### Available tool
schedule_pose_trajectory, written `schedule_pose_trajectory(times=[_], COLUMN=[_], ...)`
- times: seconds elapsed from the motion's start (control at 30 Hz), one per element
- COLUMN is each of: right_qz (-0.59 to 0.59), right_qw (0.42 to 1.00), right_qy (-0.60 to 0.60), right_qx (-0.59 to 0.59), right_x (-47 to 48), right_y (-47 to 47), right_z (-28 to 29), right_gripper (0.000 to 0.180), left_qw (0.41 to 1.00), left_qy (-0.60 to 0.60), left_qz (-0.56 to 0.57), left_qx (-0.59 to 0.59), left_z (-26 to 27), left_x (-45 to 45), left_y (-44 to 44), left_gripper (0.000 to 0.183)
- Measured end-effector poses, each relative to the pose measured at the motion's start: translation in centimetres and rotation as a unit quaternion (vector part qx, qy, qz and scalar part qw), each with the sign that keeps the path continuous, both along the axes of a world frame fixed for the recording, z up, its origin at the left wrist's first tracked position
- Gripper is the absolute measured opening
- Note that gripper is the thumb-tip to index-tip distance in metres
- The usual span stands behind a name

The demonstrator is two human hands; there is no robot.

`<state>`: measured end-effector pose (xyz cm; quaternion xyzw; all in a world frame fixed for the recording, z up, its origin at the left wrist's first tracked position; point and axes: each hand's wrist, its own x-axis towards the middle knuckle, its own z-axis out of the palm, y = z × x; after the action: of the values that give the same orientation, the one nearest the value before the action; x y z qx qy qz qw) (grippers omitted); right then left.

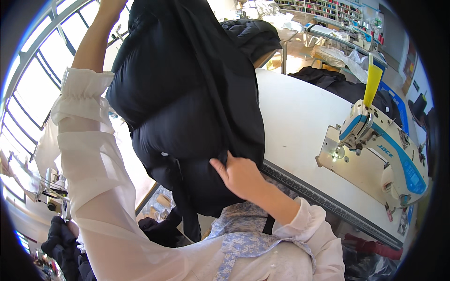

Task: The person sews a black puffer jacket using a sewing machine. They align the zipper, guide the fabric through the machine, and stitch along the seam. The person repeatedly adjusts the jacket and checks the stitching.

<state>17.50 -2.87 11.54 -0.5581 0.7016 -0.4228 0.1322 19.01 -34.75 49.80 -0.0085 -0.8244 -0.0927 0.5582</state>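
Note:
A black padded garment [168, 105], puffy with quilted sections, hangs up in front of me and spans most of the view's height. My right hand [242, 177] grips a fold near its lower right, thumb pressed against the fingers. My left arm reaches up along the garment's left side. Only the wrist and heel of my left hand [114, 5] show at the top edge; its fingers are cut off, so its hold is hidden. Part of a white sewing table [291, 116] lies behind the garment.
A Jack sewing machine [390, 144] stands on the table's right, with thread snips [389, 213] near its base. A ruler strip [316, 198] runs along the front edge. More black garments [253, 37] lie behind. Thread shelves [327, 10] line the back; barred windows [42, 66] stand left.

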Motion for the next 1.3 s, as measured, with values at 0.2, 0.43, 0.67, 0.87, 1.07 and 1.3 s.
schedule_pose_trajectory(times=[0.2,0.43,0.67,0.87,1.07,1.3], right_qz=[-0.159,-0.253,-0.152,-0.230,-0.244,-0.162], right_qw=[0.976,0.918,0.981,0.954,0.949,0.951], right_qy=[0.129,0.265,0.045,0.080,0.198,0.241], right_qx=[0.068,-0.153,-0.115,-0.174,-0.033,0.110], right_x=[-4.5,-7.5,-7.6,-6.1,-2.2,0.9], right_y=[-2.4,-1.9,-2.0,11.6,19.3,16.4], right_z=[-3.8,-5.1,-5.8,6.7,9.3,8.1], right_gripper=[0.053,0.027,0.027,0.021,0.021,0.027], left_qw=[0.998,0.994,0.987,0.980,0.946,0.927], left_qy=[-0.050,-0.053,-0.099,-0.103,-0.117,-0.240], left_qz=[0.011,0.014,0.009,0.041,-0.074,-0.028], left_qx=[0.041,0.094,0.126,0.163,0.293,0.286], left_z=[-1.3,-2.4,-2.9,-7.1,-15.1,-20.8], left_x=[1.5,3.9,6.2,7.5,1.1,-0.9], left_y=[1.2,0.6,-2.5,-5.7,-5.7,-13.2], left_gripper=[0.014,0.017,0.019,0.029,0.025,0.020])
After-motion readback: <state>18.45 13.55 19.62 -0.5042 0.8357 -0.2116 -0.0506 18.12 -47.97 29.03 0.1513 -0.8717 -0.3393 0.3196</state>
